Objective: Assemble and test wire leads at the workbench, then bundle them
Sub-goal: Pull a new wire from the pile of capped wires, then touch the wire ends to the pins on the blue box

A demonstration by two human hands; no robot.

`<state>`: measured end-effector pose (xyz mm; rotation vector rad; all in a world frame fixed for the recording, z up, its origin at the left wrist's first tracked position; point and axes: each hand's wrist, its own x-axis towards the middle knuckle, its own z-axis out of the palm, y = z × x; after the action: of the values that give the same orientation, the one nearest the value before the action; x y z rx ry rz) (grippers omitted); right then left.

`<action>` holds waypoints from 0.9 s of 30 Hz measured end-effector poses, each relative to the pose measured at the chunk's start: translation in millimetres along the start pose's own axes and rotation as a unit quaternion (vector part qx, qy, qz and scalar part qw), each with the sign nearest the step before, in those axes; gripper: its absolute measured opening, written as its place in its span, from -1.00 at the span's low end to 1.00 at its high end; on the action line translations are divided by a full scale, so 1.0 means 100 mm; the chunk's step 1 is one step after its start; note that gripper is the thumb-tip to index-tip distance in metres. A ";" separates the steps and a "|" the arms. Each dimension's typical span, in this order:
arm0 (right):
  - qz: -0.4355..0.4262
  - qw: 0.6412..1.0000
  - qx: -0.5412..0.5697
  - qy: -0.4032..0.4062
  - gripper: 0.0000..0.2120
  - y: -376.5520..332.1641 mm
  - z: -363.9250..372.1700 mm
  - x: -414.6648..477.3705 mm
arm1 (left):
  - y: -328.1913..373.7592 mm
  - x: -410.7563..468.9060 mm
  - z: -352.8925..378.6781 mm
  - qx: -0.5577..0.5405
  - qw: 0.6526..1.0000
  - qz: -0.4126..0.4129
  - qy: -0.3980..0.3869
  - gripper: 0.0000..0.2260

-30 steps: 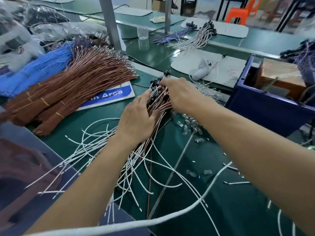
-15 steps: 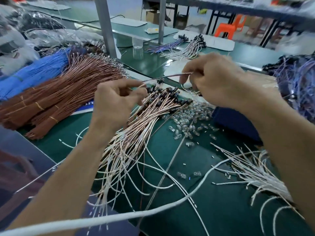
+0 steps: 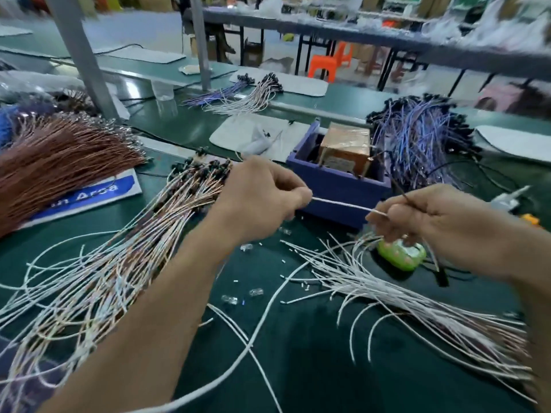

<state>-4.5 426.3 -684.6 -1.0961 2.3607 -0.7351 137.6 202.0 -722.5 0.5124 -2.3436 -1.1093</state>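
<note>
One thin white wire lead [image 3: 340, 204] stretched straight above green desk [image 3: 298, 338] | left hand [image 3: 262, 198] grip pinching its left end | right hand [image 3: 441, 222] grip pinching its right end | loose fan of white leads [image 3: 387, 293] lying near right | glossy green oval case [image 3: 399, 254] under right hand

Reaches in from the near edge with both bare forearms, pinches a white lead [image 3: 343, 204] stretched between left hand [image 3: 262, 198] at centre and right hand [image 3: 441, 222] further right.
</note>
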 end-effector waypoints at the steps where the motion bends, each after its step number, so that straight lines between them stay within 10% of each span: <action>1: 0.033 0.998 -0.045 0.001 -0.74 0.12 -0.10 -0.05 | 0.08 0.02 0.13 0.003 0.999 0.013 -0.034 -0.90; 10: 0.086 0.972 -0.195 0.099 -0.71 0.43 0.20 -0.11 | 0.17 -0.03 1.09 0.090 0.991 0.080 -0.052 -0.90; 16: 0.058 0.951 -0.269 0.139 -0.84 0.51 0.53 -0.19 | 0.02 -0.20 1.24 0.070 0.985 0.150 -0.038 -0.48; 22: -0.009 0.946 -0.270 0.181 -0.96 0.55 0.70 -0.24 | 0.03 -0.26 1.34 -0.104 0.987 0.124 0.023 -0.95; 27: -0.009 0.931 -0.223 0.288 -0.91 0.59 0.69 -0.22 | 0.08 -0.24 1.33 -0.153 0.985 0.082 0.016 -0.96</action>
<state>15.5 457.2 -770.8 -1.1990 3.1361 -0.5962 79.3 300.0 -796.1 0.2198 -2.0922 -1.3380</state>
